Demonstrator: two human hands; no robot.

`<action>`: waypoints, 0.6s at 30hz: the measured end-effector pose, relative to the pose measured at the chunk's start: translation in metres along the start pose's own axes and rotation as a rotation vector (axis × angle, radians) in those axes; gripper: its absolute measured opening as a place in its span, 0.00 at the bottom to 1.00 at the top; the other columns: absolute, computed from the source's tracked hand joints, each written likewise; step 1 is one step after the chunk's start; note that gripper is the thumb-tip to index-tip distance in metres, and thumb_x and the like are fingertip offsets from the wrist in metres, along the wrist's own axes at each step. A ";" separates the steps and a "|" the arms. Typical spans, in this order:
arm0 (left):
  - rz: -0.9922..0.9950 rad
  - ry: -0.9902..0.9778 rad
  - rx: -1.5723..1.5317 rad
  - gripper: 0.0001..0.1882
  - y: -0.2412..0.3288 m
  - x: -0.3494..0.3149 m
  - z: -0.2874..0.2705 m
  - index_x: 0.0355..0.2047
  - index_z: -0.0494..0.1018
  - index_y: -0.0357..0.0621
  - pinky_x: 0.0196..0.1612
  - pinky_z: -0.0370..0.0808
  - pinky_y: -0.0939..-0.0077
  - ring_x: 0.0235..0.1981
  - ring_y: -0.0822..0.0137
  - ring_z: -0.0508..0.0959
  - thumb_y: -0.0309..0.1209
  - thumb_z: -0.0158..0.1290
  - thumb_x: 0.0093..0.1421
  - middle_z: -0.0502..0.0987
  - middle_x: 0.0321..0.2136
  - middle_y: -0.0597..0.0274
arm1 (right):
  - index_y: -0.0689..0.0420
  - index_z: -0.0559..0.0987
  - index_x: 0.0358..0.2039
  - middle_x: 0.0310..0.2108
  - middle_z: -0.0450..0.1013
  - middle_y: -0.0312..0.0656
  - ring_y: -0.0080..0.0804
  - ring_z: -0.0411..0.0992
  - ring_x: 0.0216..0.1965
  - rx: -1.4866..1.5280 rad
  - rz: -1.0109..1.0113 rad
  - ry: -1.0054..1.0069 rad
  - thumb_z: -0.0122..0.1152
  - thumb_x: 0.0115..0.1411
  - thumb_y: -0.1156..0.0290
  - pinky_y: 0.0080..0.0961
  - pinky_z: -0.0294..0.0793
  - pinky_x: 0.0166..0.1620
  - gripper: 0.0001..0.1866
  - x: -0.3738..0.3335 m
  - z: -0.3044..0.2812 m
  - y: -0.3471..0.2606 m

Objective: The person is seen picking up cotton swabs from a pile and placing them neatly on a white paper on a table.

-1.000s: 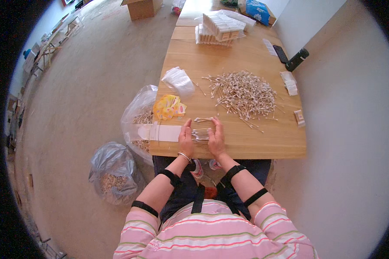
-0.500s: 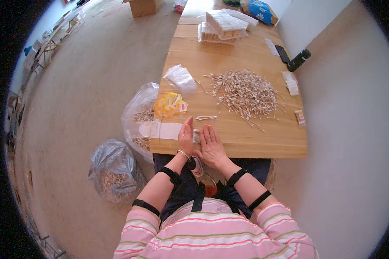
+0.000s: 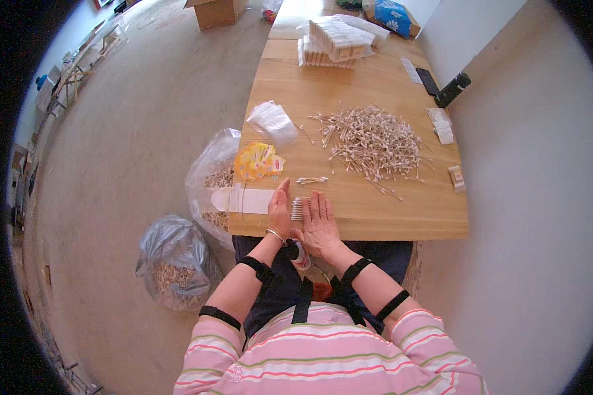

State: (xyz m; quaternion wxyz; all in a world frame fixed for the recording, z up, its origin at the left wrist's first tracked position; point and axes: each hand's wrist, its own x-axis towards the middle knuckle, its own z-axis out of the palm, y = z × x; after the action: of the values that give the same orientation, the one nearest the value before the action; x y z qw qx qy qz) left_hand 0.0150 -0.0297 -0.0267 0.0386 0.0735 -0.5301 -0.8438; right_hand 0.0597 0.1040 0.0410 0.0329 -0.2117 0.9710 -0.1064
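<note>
A row of cotton swabs (image 3: 297, 209) lies side by side on the wooden table near its front edge. My right hand (image 3: 320, 227) rests flat over the right ends of the row, fingers stretched forward. On the row's left side my left hand (image 3: 280, 209) stands on edge with straight fingers, its palm turned toward the swabs. A white strip (image 3: 257, 201) lies left of that hand and reaches over the table's left edge. Just beyond my fingers sits a small bunch of swabs (image 3: 312, 180). Farther right spreads a large loose heap of cotton swabs (image 3: 374, 141).
Yellow printed cards (image 3: 259, 161) and clear plastic sleeves (image 3: 272, 122) lie at the left edge. Packed swab bundles (image 3: 338, 41) are stacked far back. A phone (image 3: 427, 81) and dark bottle (image 3: 453, 90) stand by the wall. Swab-filled plastic bags (image 3: 178, 247) sit at left.
My left hand has shifted slightly left, widening the gap between my hands, so more of the swab row shows. My right hand stays nearly in place.
</note>
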 end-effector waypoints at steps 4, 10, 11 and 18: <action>-0.002 -0.030 -0.005 0.29 0.012 -0.006 0.018 0.59 0.57 0.34 0.64 0.50 0.69 0.62 0.62 0.57 0.45 0.36 0.67 0.59 0.60 0.52 | 0.65 0.49 0.62 0.64 0.41 0.58 0.52 0.35 0.67 0.091 0.060 0.012 0.49 0.57 0.55 0.45 0.33 0.66 0.39 0.006 0.002 0.008; 0.010 0.002 0.008 0.29 0.024 -0.011 0.027 0.59 0.57 0.33 0.64 0.49 0.70 0.62 0.61 0.56 0.45 0.36 0.67 0.58 0.60 0.51 | 0.65 0.56 0.58 0.61 0.52 0.55 0.50 0.47 0.64 0.792 0.200 0.517 0.48 0.54 0.72 0.38 0.43 0.65 0.31 0.019 0.003 0.028; 0.028 0.008 0.017 0.30 0.022 -0.011 0.025 0.59 0.57 0.32 0.64 0.50 0.70 0.62 0.61 0.57 0.46 0.35 0.67 0.58 0.60 0.50 | 0.65 0.58 0.57 0.59 0.55 0.55 0.50 0.51 0.62 0.920 0.311 0.544 0.46 0.53 0.74 0.36 0.45 0.64 0.29 0.021 0.000 0.028; 0.083 -0.030 0.164 0.30 0.008 -0.006 0.024 0.58 0.57 0.31 0.64 0.52 0.69 0.61 0.61 0.58 0.46 0.35 0.67 0.59 0.59 0.50 | 0.64 0.59 0.57 0.57 0.58 0.54 0.46 0.54 0.61 1.103 0.287 0.517 0.46 0.54 0.74 0.34 0.46 0.64 0.28 0.034 0.006 0.012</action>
State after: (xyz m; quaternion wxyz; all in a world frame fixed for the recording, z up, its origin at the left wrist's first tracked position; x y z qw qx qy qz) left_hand 0.0165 -0.0109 -0.0086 0.0594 0.0419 -0.6005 -0.7963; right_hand 0.0244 0.0990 0.0315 -0.0847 0.0018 0.7685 -0.6342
